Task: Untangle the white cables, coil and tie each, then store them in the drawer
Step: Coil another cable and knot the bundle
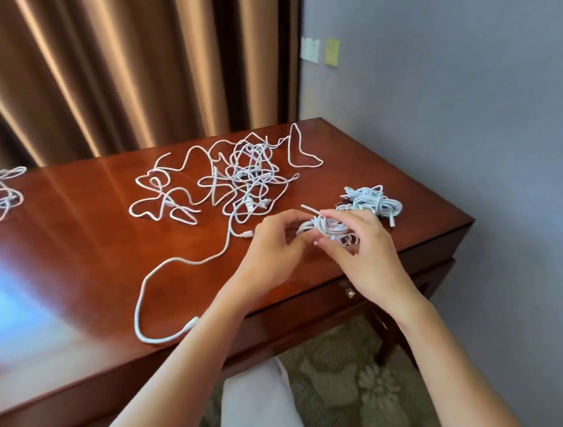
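Fingers of both hands pinch one small coiled white cable bundle held just above the glossy red-brown wooden desk: left hand grips its left end, right hand curls round its right side. Bundle's long axis runs left-right; a loose tail end pokes up and left. Risk: tail slips before it's tucked, coil springs open. Finished tied white bundles sit just beyond; big tangled white cable heap remains mid-desk, drawer closed.
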The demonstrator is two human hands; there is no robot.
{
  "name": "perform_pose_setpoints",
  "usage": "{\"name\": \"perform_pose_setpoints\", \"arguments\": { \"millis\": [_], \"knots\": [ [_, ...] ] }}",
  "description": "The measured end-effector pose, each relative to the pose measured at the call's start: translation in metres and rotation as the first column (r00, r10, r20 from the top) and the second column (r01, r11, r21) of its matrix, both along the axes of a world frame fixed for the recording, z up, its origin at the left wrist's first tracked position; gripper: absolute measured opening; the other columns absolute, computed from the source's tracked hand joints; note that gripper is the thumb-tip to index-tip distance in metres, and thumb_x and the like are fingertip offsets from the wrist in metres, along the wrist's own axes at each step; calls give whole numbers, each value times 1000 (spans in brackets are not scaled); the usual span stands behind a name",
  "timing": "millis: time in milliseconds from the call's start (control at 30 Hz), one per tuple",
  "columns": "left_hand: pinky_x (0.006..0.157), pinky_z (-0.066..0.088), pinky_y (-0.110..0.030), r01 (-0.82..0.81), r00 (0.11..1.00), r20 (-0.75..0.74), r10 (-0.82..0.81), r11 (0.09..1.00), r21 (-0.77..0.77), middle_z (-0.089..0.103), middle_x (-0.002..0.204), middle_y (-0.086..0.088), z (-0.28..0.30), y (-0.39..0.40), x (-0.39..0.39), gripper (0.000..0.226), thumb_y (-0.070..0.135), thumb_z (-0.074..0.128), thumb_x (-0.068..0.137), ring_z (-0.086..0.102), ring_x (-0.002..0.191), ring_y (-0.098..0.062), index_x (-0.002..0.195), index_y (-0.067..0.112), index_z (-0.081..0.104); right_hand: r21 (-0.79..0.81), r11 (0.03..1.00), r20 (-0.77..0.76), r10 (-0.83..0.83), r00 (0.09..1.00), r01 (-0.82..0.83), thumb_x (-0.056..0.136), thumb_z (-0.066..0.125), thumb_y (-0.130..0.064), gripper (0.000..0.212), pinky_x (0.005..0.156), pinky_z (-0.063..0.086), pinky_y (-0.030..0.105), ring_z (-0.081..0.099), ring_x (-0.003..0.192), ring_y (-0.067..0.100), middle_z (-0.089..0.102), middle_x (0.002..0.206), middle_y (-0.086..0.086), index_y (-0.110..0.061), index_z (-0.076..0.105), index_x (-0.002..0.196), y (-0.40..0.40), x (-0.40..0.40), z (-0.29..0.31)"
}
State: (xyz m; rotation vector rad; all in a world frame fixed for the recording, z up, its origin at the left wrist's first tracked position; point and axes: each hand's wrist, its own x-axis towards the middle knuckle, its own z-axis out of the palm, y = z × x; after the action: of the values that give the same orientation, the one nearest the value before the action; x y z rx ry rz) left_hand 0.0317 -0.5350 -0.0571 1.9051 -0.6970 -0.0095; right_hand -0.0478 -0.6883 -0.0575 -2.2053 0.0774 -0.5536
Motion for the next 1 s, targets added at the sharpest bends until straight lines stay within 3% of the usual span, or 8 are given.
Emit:
{"name": "perform_pose_setpoints", "arguments": {
  "millis": [100,200,300,400,567,667,867,1000],
  "knots": [
    [85,54,-37,51,998,40,-53,996,68,74,94,3,7,-34,11,19,18,70,91,69,88,-15,110,15,73,-55,995,26,-82,996,83,93,72,-24,37,98,52,28,52,123,9,56,128,-7,-27,64,130,-27,2,0],
    [80,47,-27,94,992,71,-103,989,117,68,93,9,12,-72,20,24,19,70,92,61,81,-6,115,13,70,-181,966,41,-179,983,184,93,72,-22,38,102,46,31,55,122,21,59,126,-2,-19,63,130,-58,5,0],
    [85,42,-20,113,991,57,-122,984,137,68,109,3,17,-109,29,28,21,70,92,59,99,-6,118,11,65,-209,933,42,-290,956,292,93,73,-26,38,99,48,41,58,114,25,62,121,2,-13,65,127,-85,10,-1],
    [87,45,-27,143,985,67,-160,967,213,69,112,-6,19,-145,35,26,20,71,92,60,108,-18,114,9,65,-192,904,29,-384,923,382,93,72,-28,36,96,48,40,59,112,28,64,118,6,-11,66,125,-111,15,-7],
    [82,50,-38,131,978,106,-182,919,372,69,100,-11,-3,-184,37,19,18,70,86,62,96,-29,103,10,66,-257,913,-154,-362,919,316,96,67,-22,32,101,44,50,55,120,32,62,129,3,-19,61,127,-154,24,-28],
    [82,52,-44,65,975,162,-151,895,440,69,97,-9,-16,-193,31,20,27,70,88,61,97,-29,100,12,67,-267,933,-250,-309,918,241,97,61,-12,31,105,40,41,51,125,31,60,132,2,-22,63,127,-171,27,-35],
    [73,37,-37,-76,932,349,-99,888,453,67,96,-14,-16,-201,21,17,24,70,90,56,99,-33,89,7,67,-232,923,-236,-359,903,306,94,60,-2,32,104,38,35,50,122,33,57,125,12,-16,64,124,-173,31,-38],
    [78,46,-40,-47,947,310,-89,913,406,67,95,-9,-12,-194,17,19,25,73,84,59,96,-29,90,8,70,-263,914,-239,-373,897,310,93,61,-4,37,104,38,38,47,125,34,54,128,13,-15,60,128,-165,25,-29]
  ]
}}
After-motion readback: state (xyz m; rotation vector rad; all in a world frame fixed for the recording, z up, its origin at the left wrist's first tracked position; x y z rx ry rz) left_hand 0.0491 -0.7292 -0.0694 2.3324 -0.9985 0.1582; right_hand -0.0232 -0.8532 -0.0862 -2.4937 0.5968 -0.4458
